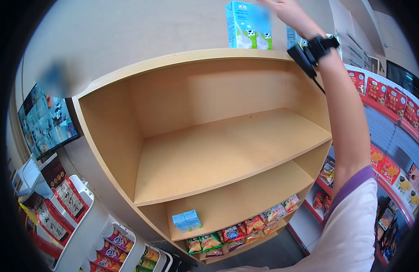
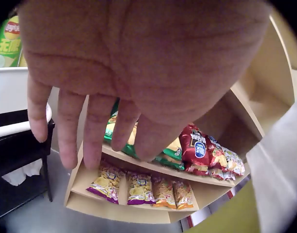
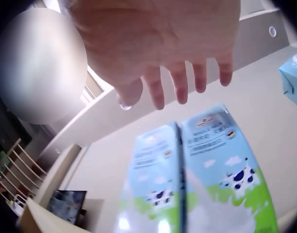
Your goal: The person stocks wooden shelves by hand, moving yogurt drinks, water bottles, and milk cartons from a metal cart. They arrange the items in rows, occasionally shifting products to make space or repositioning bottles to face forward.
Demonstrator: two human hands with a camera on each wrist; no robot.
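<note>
We are reaching our right hand [image 1: 295, 18] up above the wooden shelf unit [image 1: 227, 143], its fingers straight and released; below the fingertips two large blue-and-green milk cartons [image 3: 223, 184] are standing upright side by side on the unit's top, and in the right wrist view we are seeing a gap between hand and cartons; to their right another blue carton [image 1: 290, 37] is showing partly behind our forearm; our left hand [image 2: 134, 73] is hanging released, fingers extended and slightly spread, while beyond it red snack bags [image 2: 196, 148] are lying on one shelf and purple-edged bags [image 2: 141, 189] on the shelf below; two small blue boxes [image 1: 187, 221] are sitting together at the left of a lower shelf; to the far left a monitor [image 1: 48, 120] is hanging, and near left a white rack [image 1: 92, 218] is holding canisters [image 1: 113, 242]; to the right red-edged shelving [image 1: 390, 115] is carrying red packets [image 1: 376, 90]
</note>
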